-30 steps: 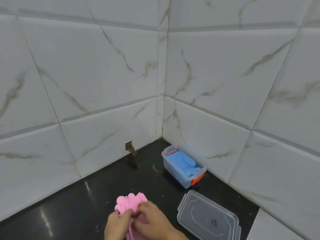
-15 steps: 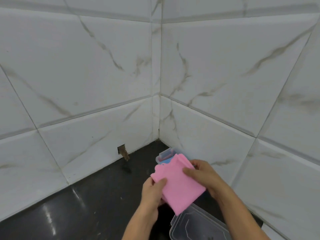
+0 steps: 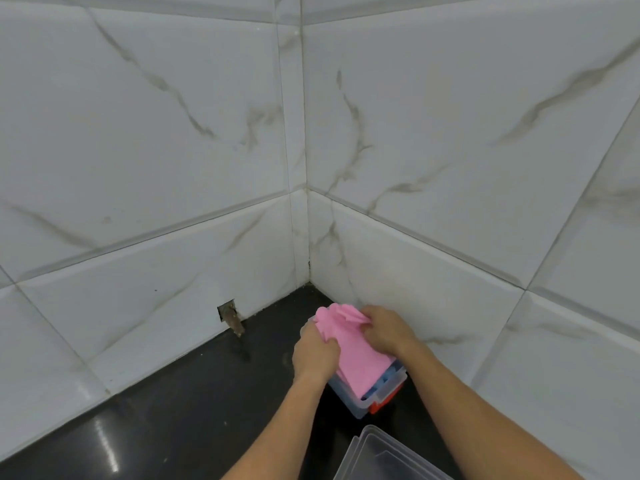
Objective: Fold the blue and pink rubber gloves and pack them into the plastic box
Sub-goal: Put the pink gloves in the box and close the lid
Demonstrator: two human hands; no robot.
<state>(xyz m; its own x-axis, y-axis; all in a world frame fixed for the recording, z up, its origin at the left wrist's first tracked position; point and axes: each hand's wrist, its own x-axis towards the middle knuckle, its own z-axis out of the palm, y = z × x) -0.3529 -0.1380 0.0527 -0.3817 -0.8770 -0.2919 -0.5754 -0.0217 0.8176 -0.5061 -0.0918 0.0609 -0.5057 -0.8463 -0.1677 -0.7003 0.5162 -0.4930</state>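
The folded pink gloves (image 3: 356, 363) lie across the top of the clear plastic box (image 3: 356, 408), which stands on the black counter by the right wall. My left hand (image 3: 316, 358) grips their left side. My right hand (image 3: 384, 329) presses on their far end, where the pink fingers bunch up. A sliver of the blue gloves (image 3: 388, 377) shows inside the box under the pink ones. The box has an orange latch (image 3: 381, 407) on its near end.
The clear lid (image 3: 388, 457) lies on the black counter (image 3: 173, 410) at the bottom edge, just in front of the box. White marble tile walls meet in a corner behind the box. A small broken hole (image 3: 230, 318) marks the left wall's base.
Both hands carried the folded pink gloves from the near counter to the box and lowered them onto it. The camera view has shifted down and closer.
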